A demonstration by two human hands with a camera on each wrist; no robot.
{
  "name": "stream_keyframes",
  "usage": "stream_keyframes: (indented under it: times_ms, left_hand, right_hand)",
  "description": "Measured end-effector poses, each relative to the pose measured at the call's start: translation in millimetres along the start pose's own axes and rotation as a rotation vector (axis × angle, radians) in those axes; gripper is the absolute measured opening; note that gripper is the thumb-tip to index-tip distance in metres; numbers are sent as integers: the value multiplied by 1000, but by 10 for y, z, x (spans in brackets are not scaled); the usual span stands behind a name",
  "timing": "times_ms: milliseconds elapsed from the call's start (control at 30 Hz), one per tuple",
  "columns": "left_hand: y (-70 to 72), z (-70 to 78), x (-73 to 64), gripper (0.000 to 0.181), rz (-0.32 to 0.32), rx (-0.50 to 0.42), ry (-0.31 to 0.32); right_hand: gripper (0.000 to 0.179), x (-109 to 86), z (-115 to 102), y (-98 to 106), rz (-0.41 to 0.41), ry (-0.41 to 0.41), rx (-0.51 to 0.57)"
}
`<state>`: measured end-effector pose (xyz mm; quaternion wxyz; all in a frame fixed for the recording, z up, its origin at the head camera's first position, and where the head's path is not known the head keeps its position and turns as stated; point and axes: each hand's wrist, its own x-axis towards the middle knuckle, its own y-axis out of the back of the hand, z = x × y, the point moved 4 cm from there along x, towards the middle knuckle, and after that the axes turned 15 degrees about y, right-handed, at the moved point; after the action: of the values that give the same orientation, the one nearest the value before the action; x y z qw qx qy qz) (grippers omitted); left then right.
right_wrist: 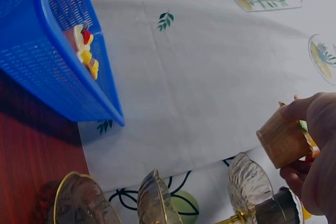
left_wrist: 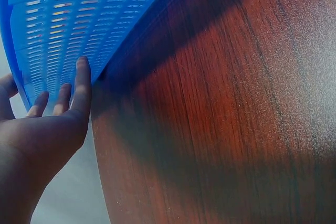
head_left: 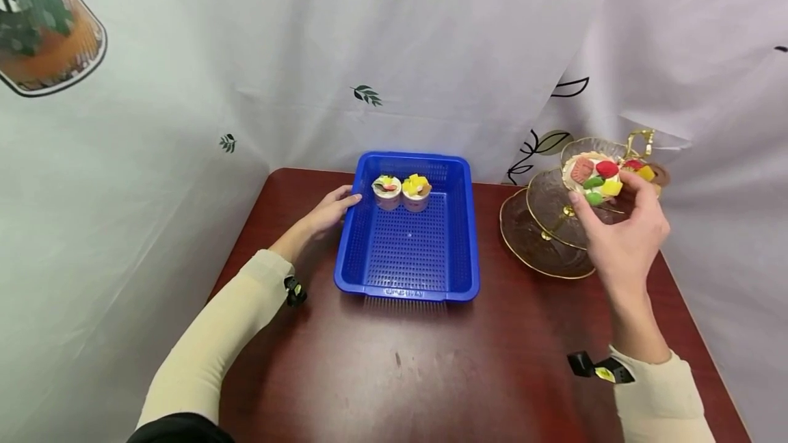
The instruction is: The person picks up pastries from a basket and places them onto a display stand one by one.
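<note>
My right hand (head_left: 628, 245) holds a fruit-topped cupcake (head_left: 592, 180) between thumb and fingers, in front of the upper tiers of a glass tiered stand (head_left: 548, 251). In the right wrist view the cupcake (right_wrist: 286, 140) shows a plain tan, tapered side. My left hand (head_left: 329, 210) grips the left rim of a blue plastic basket (head_left: 409, 251). The left wrist view shows its fingers along the outside of the perforated wall (left_wrist: 68, 30), with the thumb past the rim. Two cream-and-fruit cupcakes, one with mixed fruit (head_left: 387, 193) and one with yellow pieces (head_left: 416, 193), stand side by side in the basket's far half.
The gold-rimmed stand rises at the right of the reddish-brown table (head_left: 400, 374), with a gold handle (head_left: 643, 141) on top. Another fruit-topped sweet (head_left: 646, 173) shows behind my right fingers. A patterned white cloth (head_left: 431, 67) hangs behind and around the table.
</note>
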<state>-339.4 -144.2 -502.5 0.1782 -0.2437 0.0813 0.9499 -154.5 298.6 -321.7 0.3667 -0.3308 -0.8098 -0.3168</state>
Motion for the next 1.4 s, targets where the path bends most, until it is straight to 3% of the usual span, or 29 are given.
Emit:
stream_keyframes:
  times_ms: [200,433,1067,1400]
  left_hand:
    - [6,-2,1,48,-1,-4,-4]
    - [10,11,14,50,1,-5,3]
    - [12,3,29,49,10,7,10]
    - [10,10,31,48,13,1,10]
  right_hand:
    - [58,-27,166,-29,16,51,-69]
    - [60,-55,398,-70,29,100,-76]
    - [58,-39,414,-107,49,91,-121]
    - [59,-27,447,-112,100,87,-103]
